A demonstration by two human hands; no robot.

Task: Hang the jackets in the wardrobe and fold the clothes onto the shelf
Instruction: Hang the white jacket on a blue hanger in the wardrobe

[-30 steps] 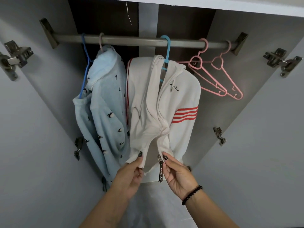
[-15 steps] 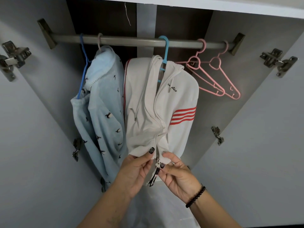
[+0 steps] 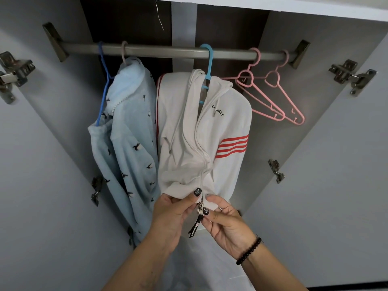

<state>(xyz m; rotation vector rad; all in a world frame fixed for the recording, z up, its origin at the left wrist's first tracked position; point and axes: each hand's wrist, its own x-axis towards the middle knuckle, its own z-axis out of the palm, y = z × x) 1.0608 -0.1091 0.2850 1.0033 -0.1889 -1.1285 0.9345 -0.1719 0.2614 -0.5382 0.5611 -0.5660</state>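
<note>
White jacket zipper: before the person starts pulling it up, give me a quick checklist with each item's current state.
1. White jacket hangs on the blue hanger on the rail: ok.
2. Left hand pinches the left hem: ok.
3. Right hand holds the zipper slider: ok.
4. Zipper pin seated in the slider: cannot tell.
5. Drawcords clear of the zipper track: not ok.

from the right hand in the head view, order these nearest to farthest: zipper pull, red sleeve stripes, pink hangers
1. zipper pull, pinched at the right hand's fingertips.
2. red sleeve stripes, above it on the white jacket.
3. pink hangers, up on the rail, right side.
</note>
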